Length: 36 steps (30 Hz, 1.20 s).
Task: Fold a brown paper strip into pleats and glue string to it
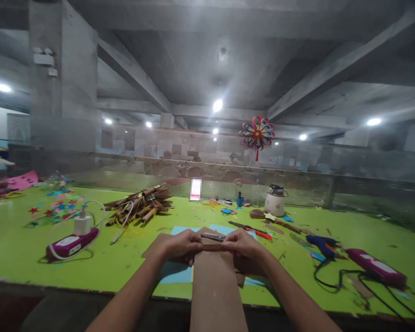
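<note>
A long strip of brown kraft paper [216, 290] runs from between my hands down over the table's front edge. My left hand [185, 244] is closed on the left corner of its far end, fingers pinching the folded or curled edge. At the right corner, my right hand [240, 242] pinches the same edge. A thin dark rod-like tool [213, 237] lies along that edge between the hands; I cannot tell whether the fingers hold it too. More brown paper and light blue sheets [176, 273] lie under my hands.
Brown paper rolls [143, 205] are piled back left, near colourful paper stars [60, 205]. Purple power strips [72, 244] sit at both sides, with cables. A blue glue gun [323, 244], a white jug [275, 202] and red-handled scissors [261, 234] are to the right.
</note>
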Motion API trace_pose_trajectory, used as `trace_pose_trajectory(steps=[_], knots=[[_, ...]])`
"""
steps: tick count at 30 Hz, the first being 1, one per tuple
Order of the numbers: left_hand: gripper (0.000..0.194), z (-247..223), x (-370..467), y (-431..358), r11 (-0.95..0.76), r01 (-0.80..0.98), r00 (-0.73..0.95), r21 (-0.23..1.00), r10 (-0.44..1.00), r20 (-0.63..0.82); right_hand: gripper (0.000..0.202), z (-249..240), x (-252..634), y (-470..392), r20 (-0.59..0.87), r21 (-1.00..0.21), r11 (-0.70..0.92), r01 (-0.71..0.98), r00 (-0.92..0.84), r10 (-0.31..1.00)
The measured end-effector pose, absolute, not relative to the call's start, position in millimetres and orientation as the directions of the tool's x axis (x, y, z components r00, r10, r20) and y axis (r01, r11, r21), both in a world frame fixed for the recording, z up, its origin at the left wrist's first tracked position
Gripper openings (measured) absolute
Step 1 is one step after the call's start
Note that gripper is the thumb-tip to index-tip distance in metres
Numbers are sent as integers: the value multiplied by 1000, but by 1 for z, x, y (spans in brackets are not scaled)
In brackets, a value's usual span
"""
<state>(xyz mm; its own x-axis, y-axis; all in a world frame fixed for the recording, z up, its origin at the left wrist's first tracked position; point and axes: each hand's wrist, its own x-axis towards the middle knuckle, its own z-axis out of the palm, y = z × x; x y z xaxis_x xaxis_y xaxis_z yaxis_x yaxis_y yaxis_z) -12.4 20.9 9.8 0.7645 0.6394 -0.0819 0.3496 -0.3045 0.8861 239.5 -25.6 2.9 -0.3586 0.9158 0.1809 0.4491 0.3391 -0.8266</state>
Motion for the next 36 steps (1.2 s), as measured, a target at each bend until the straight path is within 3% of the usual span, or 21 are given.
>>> trace_pose_trajectory(steps=[3,6,10,14,19,26,32,36], knots=[[39,13,-15,19,-217,284,763,934,641,-83,34,4,242,-26,160,-880,283,381,-324,932],[38,14,-17,16,-116,177,775,977,629,-66,45,5,243,-25,182,-964,231,131,-303,935],[35,13,-10,12,-4,-17,818,1000,574,17,47,8,236,-28,271,-960,238,-147,-272,923],[35,10,1,7,5,-22,842,1000,539,15,62,13,221,-39,308,-951,287,-112,-407,860],[38,13,9,-1,-83,7,847,997,530,38,31,16,216,-46,339,-935,341,-100,-536,773],[39,10,13,-3,-132,-11,880,991,469,72,24,22,223,-47,394,-891,452,-44,-570,721],[37,6,14,-5,-100,-12,885,995,463,57,26,14,219,-46,352,-922,375,-93,-603,716],[36,10,13,-9,-80,61,880,995,475,-15,24,7,217,-44,330,-941,322,-108,-512,793]])
